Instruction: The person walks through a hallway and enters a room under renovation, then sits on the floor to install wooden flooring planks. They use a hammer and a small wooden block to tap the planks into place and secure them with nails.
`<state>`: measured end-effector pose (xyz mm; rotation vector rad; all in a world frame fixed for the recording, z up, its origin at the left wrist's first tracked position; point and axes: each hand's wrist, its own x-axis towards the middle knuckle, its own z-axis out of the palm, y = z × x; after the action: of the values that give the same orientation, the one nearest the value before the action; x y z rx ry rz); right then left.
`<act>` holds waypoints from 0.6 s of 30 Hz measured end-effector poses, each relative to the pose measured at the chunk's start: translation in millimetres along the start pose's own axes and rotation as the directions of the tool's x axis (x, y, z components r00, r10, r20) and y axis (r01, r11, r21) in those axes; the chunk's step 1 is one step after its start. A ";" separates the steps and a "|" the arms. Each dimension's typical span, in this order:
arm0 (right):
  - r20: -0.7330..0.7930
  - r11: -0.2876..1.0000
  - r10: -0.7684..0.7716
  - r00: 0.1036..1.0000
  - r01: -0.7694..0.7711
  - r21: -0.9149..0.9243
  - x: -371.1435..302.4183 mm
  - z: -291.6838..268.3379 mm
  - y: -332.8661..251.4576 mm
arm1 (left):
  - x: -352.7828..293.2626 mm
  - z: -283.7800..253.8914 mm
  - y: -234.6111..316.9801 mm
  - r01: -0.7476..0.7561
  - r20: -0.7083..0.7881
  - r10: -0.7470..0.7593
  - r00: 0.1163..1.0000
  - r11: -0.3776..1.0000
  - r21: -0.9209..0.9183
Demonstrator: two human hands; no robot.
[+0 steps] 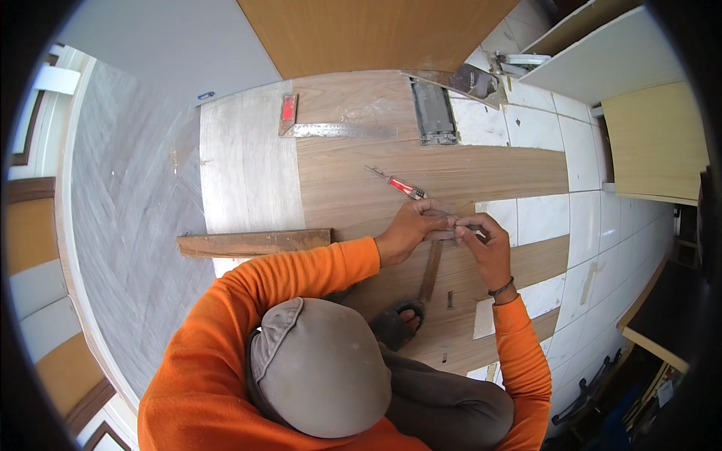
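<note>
My left hand (415, 229) and my right hand (485, 239) meet over the wood-look planks, with fingertips pinched close together. Whatever small thing lies between them is too hidden to name. Just beyond my left hand lies a slim tool with a red and white handle (407, 187) and a thin metal tip. A narrow brown strip (431, 272) runs along the floor below my hands, toward my sandalled foot (398, 323). Farther off, a try square (331, 130) with a red-marked stock and a metal blade rests flat on the planks.
A wooden batten (256, 243) lies left of my arm. At the far side are a dark plastic tray (434, 113) and a wooden panel (376, 34). White tiles (587, 218) adjoin the planks on the right, near a pale cabinet (654, 139). Grey herringbone flooring (135, 225) spans the left.
</note>
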<state>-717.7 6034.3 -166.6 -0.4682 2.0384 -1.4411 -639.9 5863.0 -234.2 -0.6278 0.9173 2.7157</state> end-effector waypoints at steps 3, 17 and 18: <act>-0.017 1.000 -0.001 1.000 0.001 0.014 4.1 5.4 4.0 | 1.7 -6.1 -1.1 -0.015 -0.013 0.015 1.000 1.000 0.006; -0.129 1.000 -0.003 0.992 0.002 -0.006 13.1 15.7 20.0 | 8.5 -14.1 -3.2 -0.101 -0.105 0.131 0.986 0.963 0.252; -0.132 1.000 -0.024 0.991 0.021 -0.018 14.5 16.4 20.3 | 7.8 -15.6 -2.3 -0.097 -0.100 0.133 0.986 0.949 0.300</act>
<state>-717.1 6020.9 -193.3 -0.4136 2.1563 -1.5056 -641.0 5855.6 -250.2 -0.6987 1.3963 2.5839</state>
